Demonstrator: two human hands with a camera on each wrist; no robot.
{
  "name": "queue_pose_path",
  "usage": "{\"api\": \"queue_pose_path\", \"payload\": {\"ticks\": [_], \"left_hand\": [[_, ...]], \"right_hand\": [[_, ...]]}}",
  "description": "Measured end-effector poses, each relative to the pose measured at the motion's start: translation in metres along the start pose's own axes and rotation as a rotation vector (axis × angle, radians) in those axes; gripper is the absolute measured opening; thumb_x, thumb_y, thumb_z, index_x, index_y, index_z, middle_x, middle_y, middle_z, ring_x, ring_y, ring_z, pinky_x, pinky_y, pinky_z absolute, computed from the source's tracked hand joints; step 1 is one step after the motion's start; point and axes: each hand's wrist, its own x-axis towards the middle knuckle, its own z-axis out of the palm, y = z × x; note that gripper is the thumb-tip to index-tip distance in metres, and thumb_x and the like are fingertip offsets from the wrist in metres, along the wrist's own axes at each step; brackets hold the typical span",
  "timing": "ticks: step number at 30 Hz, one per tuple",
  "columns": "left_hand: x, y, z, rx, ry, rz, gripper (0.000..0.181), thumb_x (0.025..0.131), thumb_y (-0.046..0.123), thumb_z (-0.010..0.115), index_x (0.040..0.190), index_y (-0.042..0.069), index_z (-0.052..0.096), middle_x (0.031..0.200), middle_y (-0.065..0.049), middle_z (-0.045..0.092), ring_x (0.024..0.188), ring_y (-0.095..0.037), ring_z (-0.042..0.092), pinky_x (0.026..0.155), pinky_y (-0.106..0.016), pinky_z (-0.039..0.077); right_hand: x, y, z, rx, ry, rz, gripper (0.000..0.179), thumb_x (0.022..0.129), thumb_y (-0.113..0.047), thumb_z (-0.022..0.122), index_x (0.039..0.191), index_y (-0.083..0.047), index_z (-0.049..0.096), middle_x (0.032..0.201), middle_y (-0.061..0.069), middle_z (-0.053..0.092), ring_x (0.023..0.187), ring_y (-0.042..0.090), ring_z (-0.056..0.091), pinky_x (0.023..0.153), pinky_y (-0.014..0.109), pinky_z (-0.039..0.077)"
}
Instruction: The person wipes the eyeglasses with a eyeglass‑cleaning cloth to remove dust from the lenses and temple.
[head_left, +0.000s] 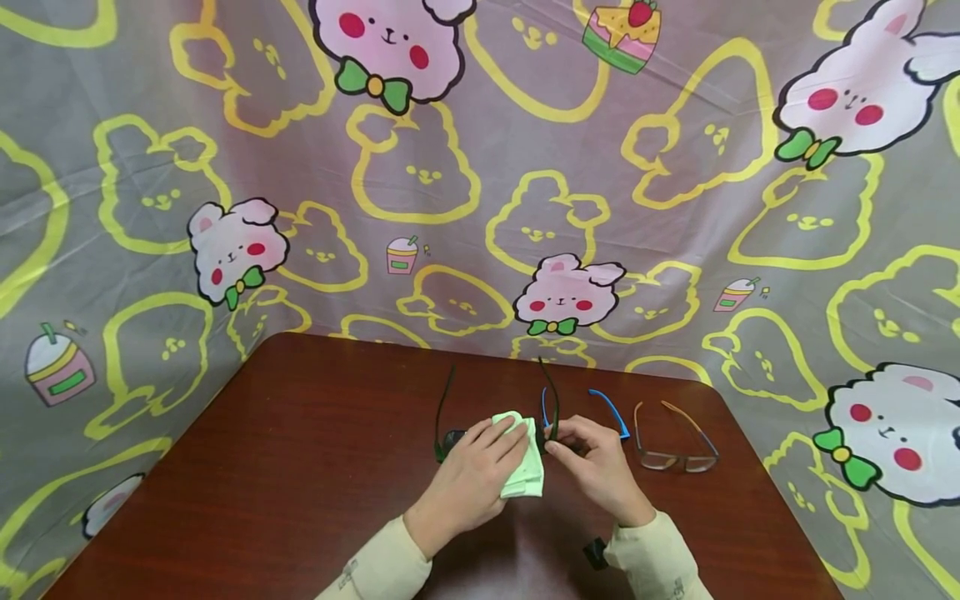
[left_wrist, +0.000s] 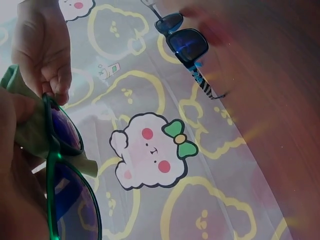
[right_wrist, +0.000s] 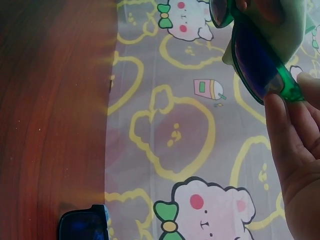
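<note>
Green-framed sunglasses (head_left: 452, 439) with dark lenses are held between both hands, temples pointing away from me. My left hand (head_left: 468, 479) holds a folded pale green cloth (head_left: 531, 477) over one lens, its fingers laid across the front. In the left wrist view, the cloth (left_wrist: 30, 125) wraps behind the frame, and a bluish lens (left_wrist: 75, 200) shows. My right hand (head_left: 596, 467) pinches the frame's corner by the hinge. The right wrist view shows that thumb-and-finger pinch at the green corner (right_wrist: 290, 90). The left thumb is hidden in the head view.
Blue-templed glasses (head_left: 611, 412) lie just beyond my right hand. Right of them rest glasses with orange-brown temples (head_left: 678, 460). The brown table (head_left: 300, 467) meets a cartoon-print curtain (head_left: 420, 250) at its back and sides. A small black object (head_left: 596, 552) is by the right cuff.
</note>
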Motion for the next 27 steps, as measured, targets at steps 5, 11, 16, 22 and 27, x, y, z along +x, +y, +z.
{"api": "queue_pose_path", "payload": {"ticks": [5, 11, 16, 22, 27], "left_hand": [[0.0006, 0.0033, 0.0025, 0.01, -0.003, 0.011, 0.061, 0.07, 0.019, 0.073, 0.128, 0.01, 0.057, 0.133, -0.004, 0.053, 0.125, -0.023, 0.045, 0.101, -0.039, 0.038], [0.0022, 0.0043, 0.0013, 0.017, 0.044, 0.05, 0.061, 0.067, 0.023, 0.076, 0.125, 0.01, 0.059, 0.127, -0.003, 0.057, 0.12, -0.022, 0.049, 0.097, -0.039, 0.041], [0.0055, 0.0059, 0.0001, 0.039, 0.037, 0.025, 0.059, 0.067, 0.019, 0.072, 0.124, 0.01, 0.059, 0.126, -0.005, 0.056, 0.118, -0.024, 0.05, 0.097, -0.039, 0.041], [0.007, 0.0076, -0.0019, 0.024, -0.027, 0.024, 0.061, 0.071, 0.023, 0.071, 0.129, 0.01, 0.056, 0.132, -0.005, 0.052, 0.123, -0.023, 0.046, 0.101, -0.039, 0.038], [0.0073, 0.0067, -0.0042, -0.009, -0.074, 0.054, 0.061, 0.077, 0.026, 0.068, 0.134, 0.011, 0.052, 0.136, -0.003, 0.051, 0.127, -0.02, 0.043, 0.105, -0.037, 0.034]], "right_hand": [[-0.0008, -0.0004, 0.0005, -0.007, 0.011, -0.008, 0.015, 0.08, 0.012, 0.066, 0.093, 0.004, 0.067, 0.077, 0.012, 0.063, 0.063, 0.018, 0.06, 0.05, 0.029, 0.049], [-0.0014, -0.0012, 0.0003, 0.0, 0.01, 0.017, 0.015, 0.079, 0.015, 0.065, 0.092, 0.007, 0.066, 0.076, 0.012, 0.062, 0.062, 0.02, 0.061, 0.05, 0.028, 0.05], [-0.0006, -0.0016, -0.0001, 0.003, 0.001, 0.035, 0.016, 0.079, 0.014, 0.065, 0.093, 0.005, 0.066, 0.077, 0.011, 0.063, 0.065, 0.017, 0.061, 0.052, 0.029, 0.05], [-0.0019, -0.003, -0.0007, -0.01, 0.013, 0.017, 0.016, 0.079, 0.015, 0.065, 0.093, 0.007, 0.066, 0.076, 0.011, 0.063, 0.063, 0.013, 0.058, 0.049, 0.028, 0.048], [-0.0025, -0.0037, -0.0018, -0.013, 0.015, 0.014, 0.016, 0.079, 0.015, 0.065, 0.093, 0.007, 0.066, 0.076, 0.01, 0.063, 0.062, 0.014, 0.058, 0.048, 0.028, 0.047]]}}
